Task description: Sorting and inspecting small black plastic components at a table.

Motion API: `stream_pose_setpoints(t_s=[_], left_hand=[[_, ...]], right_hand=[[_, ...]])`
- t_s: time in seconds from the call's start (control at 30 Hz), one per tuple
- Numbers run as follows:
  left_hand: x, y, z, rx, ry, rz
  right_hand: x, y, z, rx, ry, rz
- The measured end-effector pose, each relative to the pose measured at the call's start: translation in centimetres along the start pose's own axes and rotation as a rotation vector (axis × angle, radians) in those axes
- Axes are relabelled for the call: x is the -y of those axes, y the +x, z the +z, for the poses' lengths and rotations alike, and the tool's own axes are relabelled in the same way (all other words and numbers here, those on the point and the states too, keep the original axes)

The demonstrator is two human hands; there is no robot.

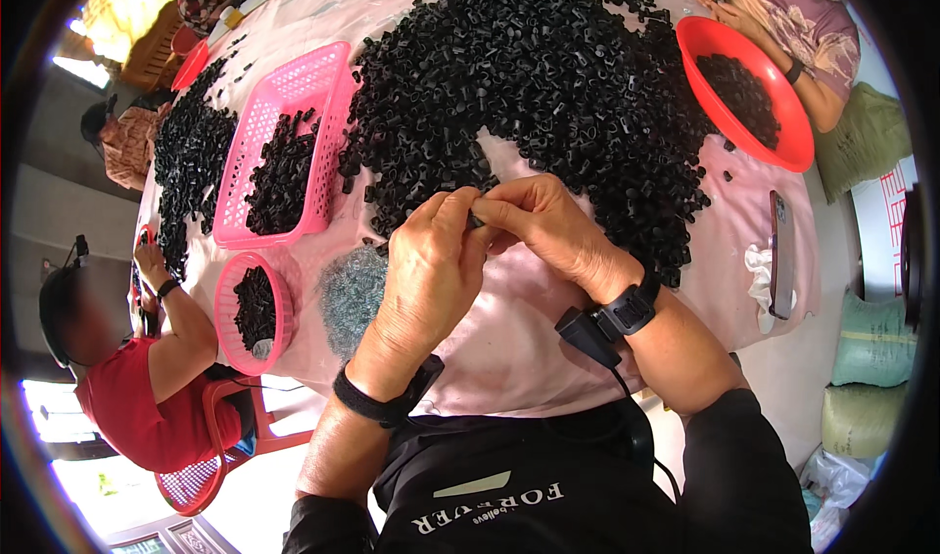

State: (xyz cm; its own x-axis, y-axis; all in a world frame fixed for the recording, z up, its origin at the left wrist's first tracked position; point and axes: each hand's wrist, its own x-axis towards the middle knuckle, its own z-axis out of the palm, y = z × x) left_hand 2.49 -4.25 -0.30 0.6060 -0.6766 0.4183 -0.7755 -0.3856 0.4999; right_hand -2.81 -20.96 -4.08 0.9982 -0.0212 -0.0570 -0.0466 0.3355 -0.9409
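My left hand (431, 255) and my right hand (558, 226) meet fingertip to fingertip over the near side of the table. Between their pinched fingers sits a small black plastic part (477, 221), mostly hidden by the fingers. Just beyond them spreads a large heap of small black plastic parts (529, 74), many hollow and ring-like. Left of my left hand lies a pile of tiny clear bluish pieces (354, 295), partly covered by my wrist.
A pink mesh basket (331, 153) and a round pink basket (284, 309), both holding black parts, stand left. At right are a red basin (798, 128) and a phone (780, 255). Co-workers sit around the pink-clothed table (529, 339), one in a red shirt (137, 397).
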Motion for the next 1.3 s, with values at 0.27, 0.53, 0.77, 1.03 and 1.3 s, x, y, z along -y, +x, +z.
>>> stream_pose_setpoints(t_s=[0.27,0.53,0.77,1.03,1.3], left_hand=[[6.9,2.7,-6.8,-0.553,0.419,-0.061],[1.9,-1.0,-1.8,0.063,-0.062,-0.174],[1.1,-2.0,-0.1,0.173,-0.025,-0.180],[1.2,-2.2,-0.8,0.114,-0.061,-0.232],[1.5,-2.2,-0.9,0.152,-0.044,-0.184]], right_hand=[[0.1,0.9,-0.9,-0.377,0.042,-0.224],[-1.5,1.1,-0.9,-0.316,-0.106,-0.208],[-2.2,1.2,-1.6,-0.300,-0.552,-0.371],[-2.1,0.7,-0.8,-0.241,-0.940,-0.467],[-2.4,1.1,-1.2,-0.211,-0.829,-0.434]])
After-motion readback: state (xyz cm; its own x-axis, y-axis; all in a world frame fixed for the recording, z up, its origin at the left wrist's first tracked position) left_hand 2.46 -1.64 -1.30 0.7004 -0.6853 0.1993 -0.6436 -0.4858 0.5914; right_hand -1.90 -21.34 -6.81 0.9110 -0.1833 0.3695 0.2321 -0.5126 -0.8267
